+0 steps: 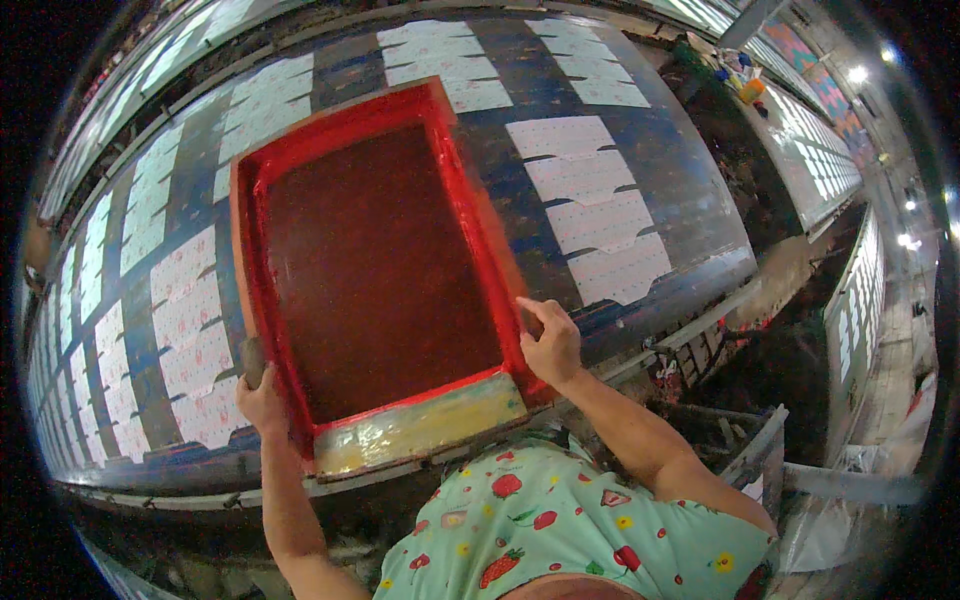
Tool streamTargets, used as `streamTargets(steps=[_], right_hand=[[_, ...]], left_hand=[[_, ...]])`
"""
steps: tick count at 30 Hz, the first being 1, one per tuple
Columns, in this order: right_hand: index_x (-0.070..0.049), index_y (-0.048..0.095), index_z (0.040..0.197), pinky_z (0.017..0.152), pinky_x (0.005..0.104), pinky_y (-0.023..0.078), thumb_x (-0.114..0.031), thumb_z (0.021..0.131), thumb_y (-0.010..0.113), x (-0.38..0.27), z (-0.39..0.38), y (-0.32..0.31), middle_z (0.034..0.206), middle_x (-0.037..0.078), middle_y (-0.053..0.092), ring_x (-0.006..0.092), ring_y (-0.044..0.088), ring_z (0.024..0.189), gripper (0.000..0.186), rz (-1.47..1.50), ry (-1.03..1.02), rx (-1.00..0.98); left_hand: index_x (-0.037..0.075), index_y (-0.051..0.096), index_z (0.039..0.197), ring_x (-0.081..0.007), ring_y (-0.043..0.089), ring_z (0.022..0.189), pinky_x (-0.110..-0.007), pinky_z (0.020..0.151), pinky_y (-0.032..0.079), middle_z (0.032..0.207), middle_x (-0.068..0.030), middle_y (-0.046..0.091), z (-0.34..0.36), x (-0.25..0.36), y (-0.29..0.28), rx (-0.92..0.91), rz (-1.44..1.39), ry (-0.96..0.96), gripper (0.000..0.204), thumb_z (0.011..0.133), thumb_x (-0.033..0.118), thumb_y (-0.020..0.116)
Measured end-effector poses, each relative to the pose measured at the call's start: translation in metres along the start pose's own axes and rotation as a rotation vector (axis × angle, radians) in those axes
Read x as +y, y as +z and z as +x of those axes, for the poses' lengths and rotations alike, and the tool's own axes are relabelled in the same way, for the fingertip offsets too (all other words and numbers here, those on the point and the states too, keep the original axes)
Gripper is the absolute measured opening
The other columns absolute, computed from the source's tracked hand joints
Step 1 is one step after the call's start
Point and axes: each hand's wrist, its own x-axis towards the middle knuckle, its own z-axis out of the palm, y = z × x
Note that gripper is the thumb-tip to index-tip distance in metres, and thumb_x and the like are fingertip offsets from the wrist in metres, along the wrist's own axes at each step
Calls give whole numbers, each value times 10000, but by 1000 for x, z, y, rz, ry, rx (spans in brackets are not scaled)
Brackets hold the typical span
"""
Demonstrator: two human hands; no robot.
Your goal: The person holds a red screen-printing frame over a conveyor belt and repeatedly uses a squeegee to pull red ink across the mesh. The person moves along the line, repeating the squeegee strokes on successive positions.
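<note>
While the red-rimmed frame (472,215) lay across the dark table (695,190) in front of the person, the left hand (262,402) was closed around a dark block (254,358) at its left rail. The right hand (553,343) was half curled at the right rail, index finger extended; whether it gripped anything could not be told. An uneven pull from the two sides might have skewed the frame, and its wet-looking red coating could have smeared the pale patterned pieces (590,215) just beside it. More pale sheets (190,330) lay leftward, crowding that side; an orange object (751,91) stood far off.
</note>
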Motion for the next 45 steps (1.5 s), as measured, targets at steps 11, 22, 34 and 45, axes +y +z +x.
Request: streamTargets(steps=[11, 22, 34, 45], right_hand=[[-118, 753, 1385, 891, 460, 610, 35, 802, 779, 68, 51, -85, 1112, 156, 752, 386, 730, 995, 603, 18, -69, 103], [-134, 734, 1429, 1032, 437, 607, 25, 813, 751, 299, 77, -194, 1347, 148, 775, 356, 758, 1185, 636, 11, 212, 125], [-121, 721, 1446, 1052, 437, 590, 63, 796, 730, 435, 84, -265, 1326, 149, 774, 339, 750, 1188, 675, 84, 318, 113], [-103, 712, 1464, 1093, 448, 583, -6, 873, 802, 457, 85, -278, 1370, 146, 765, 352, 737, 1232, 606, 157, 279, 72]], left_hand=[[-4, 775, 1000, -122, 668, 777, -330, 705, 543, 911, -35, 768, -47, 101, 66, -47, -303, -63, 236, 907, 148, 931], [14, 795, 1019, -153, 657, 805, -375, 771, 546, 923, -42, 766, -219, 211, 260, 6, -189, 0, 264, 851, 154, 943], [-1, 790, 1010, -169, 691, 801, -361, 773, 575, 904, -66, 784, -317, 256, 367, 61, -49, 83, 313, 844, 193, 969], [-5, 790, 1056, -281, 783, 886, -426, 851, 612, 975, -137, 834, -325, 251, 384, 54, 93, 130, 371, 857, 259, 956]])
